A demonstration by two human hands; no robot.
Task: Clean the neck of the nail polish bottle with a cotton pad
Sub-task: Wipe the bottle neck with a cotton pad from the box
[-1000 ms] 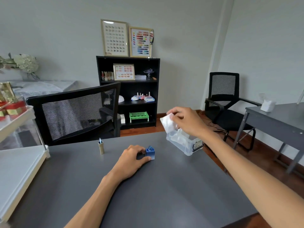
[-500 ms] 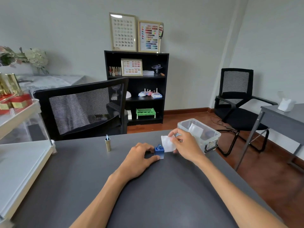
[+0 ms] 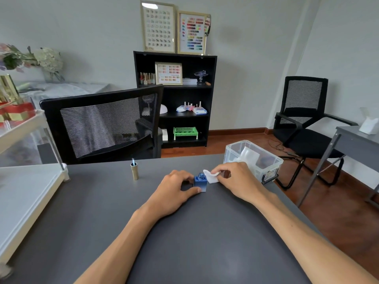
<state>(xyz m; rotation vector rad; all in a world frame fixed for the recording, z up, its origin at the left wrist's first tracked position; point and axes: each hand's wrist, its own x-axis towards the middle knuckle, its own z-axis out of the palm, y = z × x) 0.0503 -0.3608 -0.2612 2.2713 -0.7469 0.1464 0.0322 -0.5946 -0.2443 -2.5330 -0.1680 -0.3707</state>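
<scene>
Bottle (image 3: 200, 183) upright on desk (image 3: 184, 242), pinched by L hand (image 3: 174, 193). R hand (image 3: 235, 181) pinches cotton pad (image 3: 210, 176) at neck; pad closer vs 0.5 s ago.

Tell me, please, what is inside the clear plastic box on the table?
Inside the clear plastic box lie white cotton pads. How many there are cannot be seen; the right hand covers its near lower corner.

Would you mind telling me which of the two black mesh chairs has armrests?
The black mesh chair by the right wall has armrests; the black mesh chair across the desk shows only its backrest.
</scene>
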